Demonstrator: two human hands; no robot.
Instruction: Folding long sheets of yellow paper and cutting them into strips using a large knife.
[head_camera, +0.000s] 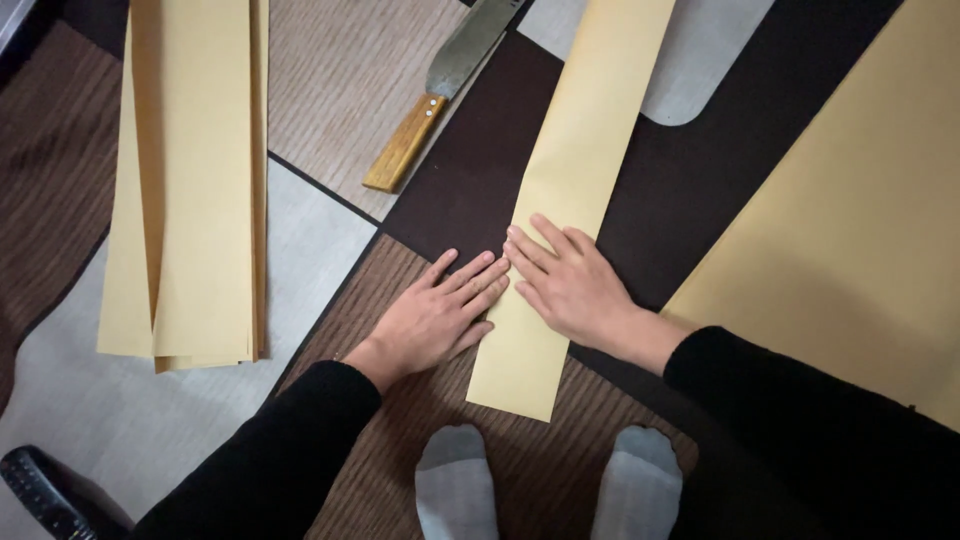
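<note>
Long folded strip of tan kraft paper (560, 200) lay diagonally on the patchwork floor mat (330, 240), running from between the hands toward the top edge. Left hand (435, 315) was flat, fingers extended, fingertips touching the strip's left edge. Right hand (565, 280) was flat on the strip itself, palm down; neither hand gripped anything. Strip surface matte and smooth, edges straight; whether it was one layer or doubled could not be told. Stack of similar tan paper strips (195, 180) lay well apart at left. Wooden-handled knife with a broad grey metal blade (445, 90) lay near the strip's upper left. Large tan paper sheet (850, 230) at right.
</note>
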